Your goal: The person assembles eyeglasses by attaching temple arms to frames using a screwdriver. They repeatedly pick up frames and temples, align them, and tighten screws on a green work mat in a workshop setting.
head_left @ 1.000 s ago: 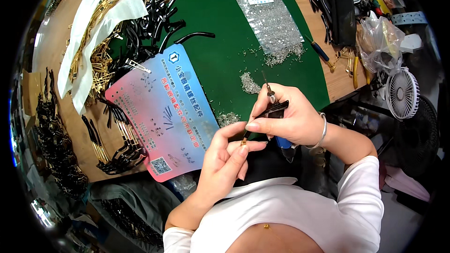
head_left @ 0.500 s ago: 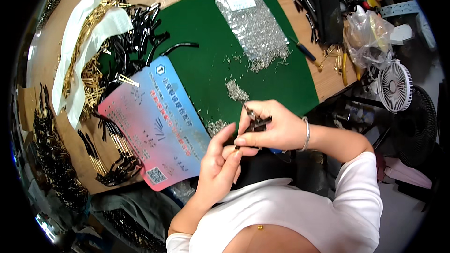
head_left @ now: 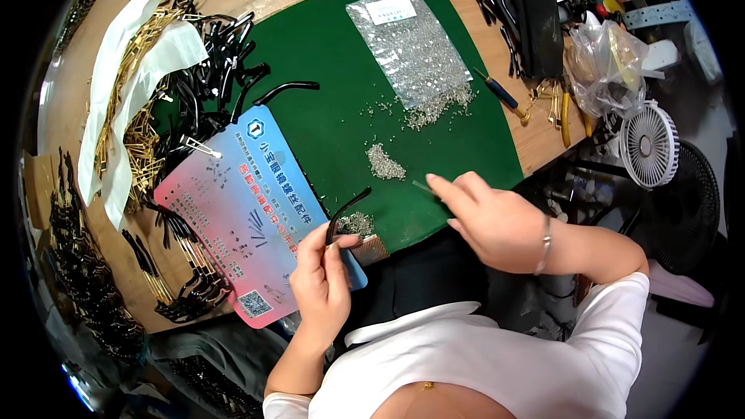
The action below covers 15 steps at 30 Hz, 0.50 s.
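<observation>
My left hand (head_left: 322, 279) is closed on a black glasses temple (head_left: 351, 206), which sticks up from the fingers in a curve. Below that temple lies a small heap of tiny metal parts (head_left: 358, 223), beside the blue and pink printed card (head_left: 233, 213). My right hand (head_left: 497, 225) is closed round a slim tool with a thin metal tip (head_left: 421, 186); the palm hides the rest, so its kind is unclear. That tip is close to another heap of tiny silver parts (head_left: 383, 163) on the green mat (head_left: 310, 132).
A clear bag (head_left: 411, 46) of tiny silver parts spills onto the mat. Black temples (head_left: 209, 85) and gold-coloured metal pieces (head_left: 143, 140) are piled at left. A screwdriver (head_left: 502, 93) lies at the mat's right edge. A small white fan (head_left: 650, 143) stands further right.
My hands have parted: the left has moved left and down with the temple, the right has moved right with the tool. The temple now shows more fully.
</observation>
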Each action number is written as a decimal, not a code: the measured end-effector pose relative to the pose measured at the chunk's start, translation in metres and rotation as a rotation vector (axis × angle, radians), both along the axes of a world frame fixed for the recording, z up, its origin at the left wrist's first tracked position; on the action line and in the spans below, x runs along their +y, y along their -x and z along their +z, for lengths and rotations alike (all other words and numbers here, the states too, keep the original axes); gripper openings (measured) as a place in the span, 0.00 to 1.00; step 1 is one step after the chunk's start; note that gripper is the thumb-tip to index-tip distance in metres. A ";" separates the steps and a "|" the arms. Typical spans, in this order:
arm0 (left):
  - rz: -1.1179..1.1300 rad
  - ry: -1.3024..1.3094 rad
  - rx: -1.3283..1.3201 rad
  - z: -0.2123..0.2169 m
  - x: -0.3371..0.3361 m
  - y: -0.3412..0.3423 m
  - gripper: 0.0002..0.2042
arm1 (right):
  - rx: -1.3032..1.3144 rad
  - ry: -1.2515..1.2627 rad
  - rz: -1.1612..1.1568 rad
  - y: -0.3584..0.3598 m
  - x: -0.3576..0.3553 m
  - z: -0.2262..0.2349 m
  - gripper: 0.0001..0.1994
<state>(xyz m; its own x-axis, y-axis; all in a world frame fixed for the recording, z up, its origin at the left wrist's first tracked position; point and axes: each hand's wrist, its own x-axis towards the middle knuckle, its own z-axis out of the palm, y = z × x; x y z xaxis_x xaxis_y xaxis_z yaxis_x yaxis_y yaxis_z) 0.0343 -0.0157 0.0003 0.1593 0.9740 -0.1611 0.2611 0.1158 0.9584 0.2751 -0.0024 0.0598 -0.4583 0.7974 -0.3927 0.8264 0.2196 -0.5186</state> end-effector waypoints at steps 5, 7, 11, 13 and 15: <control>0.028 -0.120 0.018 -0.010 -0.002 -0.002 0.11 | -0.122 -0.007 -0.040 0.011 -0.001 -0.020 0.35; -0.008 -0.213 0.105 -0.015 -0.006 -0.001 0.11 | -0.154 -0.005 -0.018 0.011 0.000 -0.020 0.35; 0.007 -0.173 0.055 -0.016 -0.006 -0.001 0.12 | -0.165 -0.060 -0.034 0.015 0.001 -0.019 0.32; -0.010 -0.196 0.069 -0.016 -0.005 -0.002 0.12 | -0.175 -0.049 -0.037 0.016 0.002 -0.017 0.33; 0.003 -0.115 -0.009 -0.012 -0.002 -0.002 0.12 | -0.184 -0.045 -0.041 0.016 0.003 -0.016 0.33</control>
